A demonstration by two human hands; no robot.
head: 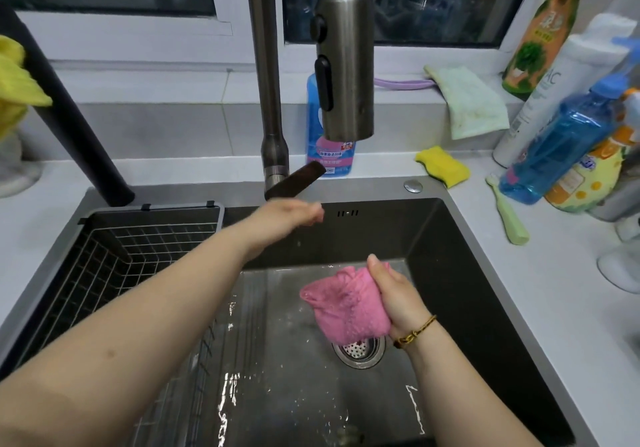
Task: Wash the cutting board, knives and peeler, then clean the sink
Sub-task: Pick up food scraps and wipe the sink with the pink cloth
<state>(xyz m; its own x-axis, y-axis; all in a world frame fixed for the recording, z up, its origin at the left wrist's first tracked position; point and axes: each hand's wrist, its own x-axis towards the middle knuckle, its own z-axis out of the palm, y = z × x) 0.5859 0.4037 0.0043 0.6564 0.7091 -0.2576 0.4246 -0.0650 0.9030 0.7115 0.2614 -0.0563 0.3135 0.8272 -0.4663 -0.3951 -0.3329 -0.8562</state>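
Observation:
The dark steel sink [460,273] fills the middle of the view, its floor wet and speckled with white bits around the drain strainer [360,351]. My right hand [394,294] grips a bunched pink cloth [346,304] above the strainer. My left hand [291,216] reaches to the sink's back edge, just under the dark faucet lever [298,179], fingers curled and blurred; contact with the lever is unclear. The spray head [346,65] hangs above, with no water visibly running. No cutting board, knife or peeler is visible.
A wire drain basket [138,249] sits in the sink's left side. On the right counter lie a yellow sponge [443,166], a green-handled tool [509,214] and several bottles [561,145]. A blue detergent bottle [329,155] stands behind the faucet; a green cloth [467,103] hangs from the sill.

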